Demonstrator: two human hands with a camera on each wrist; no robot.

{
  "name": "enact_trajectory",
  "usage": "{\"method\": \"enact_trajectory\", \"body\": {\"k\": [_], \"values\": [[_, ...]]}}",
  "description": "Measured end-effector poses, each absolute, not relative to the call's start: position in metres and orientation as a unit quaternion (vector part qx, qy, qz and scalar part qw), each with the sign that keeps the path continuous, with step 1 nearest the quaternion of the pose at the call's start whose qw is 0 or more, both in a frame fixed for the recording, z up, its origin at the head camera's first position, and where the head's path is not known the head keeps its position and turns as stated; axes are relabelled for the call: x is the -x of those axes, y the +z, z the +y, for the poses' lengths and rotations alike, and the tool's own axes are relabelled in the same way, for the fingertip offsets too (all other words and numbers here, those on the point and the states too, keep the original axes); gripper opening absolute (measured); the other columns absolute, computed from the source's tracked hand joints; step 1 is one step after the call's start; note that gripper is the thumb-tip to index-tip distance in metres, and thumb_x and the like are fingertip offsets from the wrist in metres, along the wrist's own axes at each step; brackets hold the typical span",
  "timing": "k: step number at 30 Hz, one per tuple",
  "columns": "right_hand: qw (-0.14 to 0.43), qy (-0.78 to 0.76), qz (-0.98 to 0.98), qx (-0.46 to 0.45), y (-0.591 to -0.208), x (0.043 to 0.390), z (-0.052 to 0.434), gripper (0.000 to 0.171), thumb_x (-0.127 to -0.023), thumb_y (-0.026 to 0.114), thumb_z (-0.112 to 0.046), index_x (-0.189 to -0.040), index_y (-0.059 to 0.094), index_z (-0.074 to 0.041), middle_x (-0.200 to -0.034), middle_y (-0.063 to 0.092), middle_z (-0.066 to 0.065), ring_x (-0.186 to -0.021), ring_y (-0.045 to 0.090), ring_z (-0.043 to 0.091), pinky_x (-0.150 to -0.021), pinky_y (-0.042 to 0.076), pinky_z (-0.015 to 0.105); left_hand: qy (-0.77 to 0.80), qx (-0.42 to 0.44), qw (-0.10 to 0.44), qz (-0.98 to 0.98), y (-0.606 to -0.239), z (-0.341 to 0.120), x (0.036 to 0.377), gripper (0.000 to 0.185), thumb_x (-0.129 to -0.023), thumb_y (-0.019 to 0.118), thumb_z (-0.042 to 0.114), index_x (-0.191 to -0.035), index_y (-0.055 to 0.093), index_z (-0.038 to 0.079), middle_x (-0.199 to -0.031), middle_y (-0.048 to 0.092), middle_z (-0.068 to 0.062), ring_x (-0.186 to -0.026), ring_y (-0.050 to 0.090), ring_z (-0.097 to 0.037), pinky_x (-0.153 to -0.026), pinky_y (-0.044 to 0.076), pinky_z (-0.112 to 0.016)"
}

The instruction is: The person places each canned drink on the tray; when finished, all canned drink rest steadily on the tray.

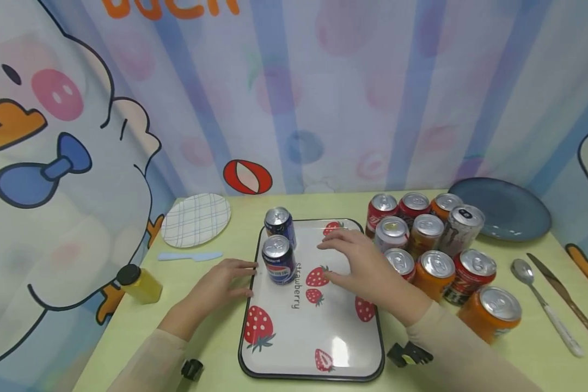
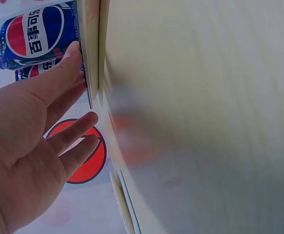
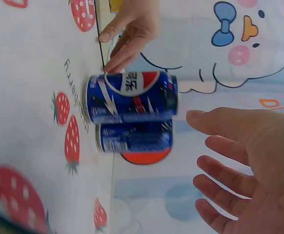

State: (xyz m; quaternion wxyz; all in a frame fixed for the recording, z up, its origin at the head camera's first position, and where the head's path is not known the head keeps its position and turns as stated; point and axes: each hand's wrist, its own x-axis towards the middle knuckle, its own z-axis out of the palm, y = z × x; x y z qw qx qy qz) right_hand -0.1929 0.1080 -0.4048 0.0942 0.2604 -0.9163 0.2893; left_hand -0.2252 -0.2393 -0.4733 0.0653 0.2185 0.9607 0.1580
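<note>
Two blue Pepsi cans stand upright at the left edge of a white strawberry-print tray (image 1: 333, 337), the near can (image 1: 279, 267) in front of the far can (image 1: 278, 220). My left hand (image 1: 213, 288) is at the tray's left rim, fingers loosely spread toward the cans and holding nothing. In the left wrist view its fingertips lie close to the rim below the Pepsi can (image 2: 34, 36). Above the tray's right half, my right hand (image 1: 365, 267) has its fingers and thumb apart with nothing between them. The right wrist view shows that hand (image 3: 249, 170) apart from the near can (image 3: 132, 97).
Right of the tray stand several cans, including an orange can (image 1: 492, 313) and a red can (image 1: 470, 275). A dark blue plate (image 1: 519, 209), spoon (image 1: 544, 305) and knife (image 1: 568, 299) lie farther right. On the left are a checked plate (image 1: 196, 220), light-blue knife (image 1: 190, 256) and yellow bottle (image 1: 142, 284).
</note>
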Motion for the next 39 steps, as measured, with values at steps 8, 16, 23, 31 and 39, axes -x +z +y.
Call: {"method": "enact_trajectory", "body": {"k": [8,16,23,31,39], "values": [[0.169,0.266,-0.909,-0.272,-0.396,0.161,0.175,0.045,-0.077,0.092,-0.016,-0.118,0.075,-0.015,-0.128,0.068,0.006,-0.12,0.061,0.029,-0.097,0.056,0.053,0.182,-0.219,0.06,0.957,-0.476,-0.239,0.222,0.051,-0.088,0.083,0.033,-0.133,0.071,0.015,-0.148,0.062,-0.001,-0.141,0.052,-0.032,-0.118,0.044,-0.054],[0.19,0.242,-0.916,-0.259,-0.402,0.128,0.231,0.055,-0.067,0.097,-0.016,-0.117,0.075,-0.021,-0.124,0.068,0.0,-0.116,0.059,0.023,-0.091,0.053,0.047,0.175,-0.213,0.058,0.959,-0.481,-0.24,0.218,0.05,-0.087,0.083,0.034,-0.132,0.071,0.016,-0.148,0.062,0.0,-0.141,0.053,-0.031,-0.118,0.044,-0.053],[0.163,0.214,-0.94,-0.208,-0.409,0.109,0.287,0.062,-0.061,0.1,-0.015,-0.116,0.074,-0.026,-0.127,0.065,0.001,-0.115,0.055,0.025,-0.093,0.052,0.038,0.181,-0.215,0.061,0.958,-0.48,-0.238,0.216,0.051,-0.087,0.082,0.035,-0.133,0.071,0.017,-0.148,0.061,0.001,-0.141,0.052,-0.031,-0.118,0.044,-0.052],[0.128,0.191,-0.962,-0.149,-0.425,0.101,0.336,0.066,-0.056,0.101,-0.021,-0.117,0.074,-0.021,-0.125,0.064,0.009,-0.117,0.053,0.035,-0.085,0.05,0.063,0.166,-0.216,0.058,0.96,-0.476,-0.238,0.22,0.05,-0.088,0.083,0.034,-0.133,0.071,0.017,-0.148,0.061,0.001,-0.142,0.052,-0.03,-0.118,0.044,-0.052],[0.104,0.175,-0.97,-0.132,-0.433,0.1,0.35,0.076,-0.053,0.101,-0.043,-0.118,0.07,-0.02,-0.118,0.071,0.007,-0.099,0.068,0.03,-0.073,0.063,0.04,0.161,-0.21,0.064,0.962,-0.471,-0.237,0.223,0.05,-0.088,0.083,0.033,-0.133,0.071,0.016,-0.148,0.061,0.001,-0.142,0.051,-0.031,-0.118,0.044,-0.053]]}}
